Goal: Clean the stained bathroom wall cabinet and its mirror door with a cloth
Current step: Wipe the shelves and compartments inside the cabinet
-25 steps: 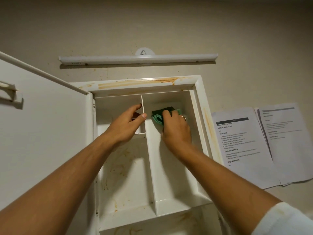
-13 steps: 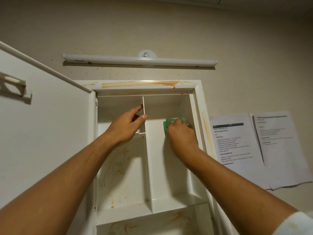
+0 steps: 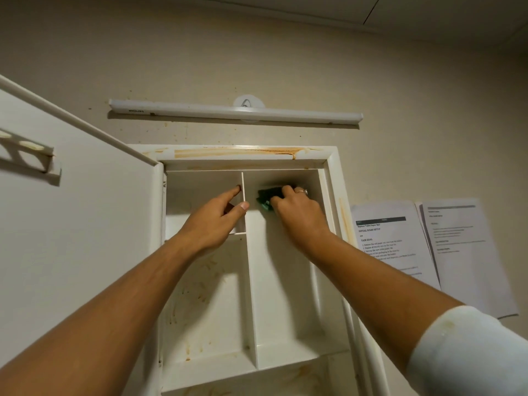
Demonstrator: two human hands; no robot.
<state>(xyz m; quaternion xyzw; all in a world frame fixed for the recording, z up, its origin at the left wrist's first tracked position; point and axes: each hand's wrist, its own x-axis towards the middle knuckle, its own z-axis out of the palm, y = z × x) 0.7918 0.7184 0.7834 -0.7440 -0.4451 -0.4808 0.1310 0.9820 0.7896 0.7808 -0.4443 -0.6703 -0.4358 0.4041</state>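
The white wall cabinet [image 3: 333,178] hangs open, with orange-brown streaks on its top frame and in its left compartment. Its door [image 3: 80,224] swings out to the left, inner side facing me. My right hand [image 3: 297,215] presses a green cloth [image 3: 267,197] against the back wall of the upper right compartment, fingers curled over it. My left hand [image 3: 213,221] grips the thin vertical divider [image 3: 244,201], thumb on its right side and fingers on its left.
A white tube light [image 3: 237,112] is mounted on the wall above the cabinet. Printed paper sheets [image 3: 428,247] hang on the wall to the right. A small holder [image 3: 28,158] sticks out of the door's inner side.
My right hand has slid the cloth from the right side of the compartment back to the left, near the divider. The left hand has kept its hold on the divider.
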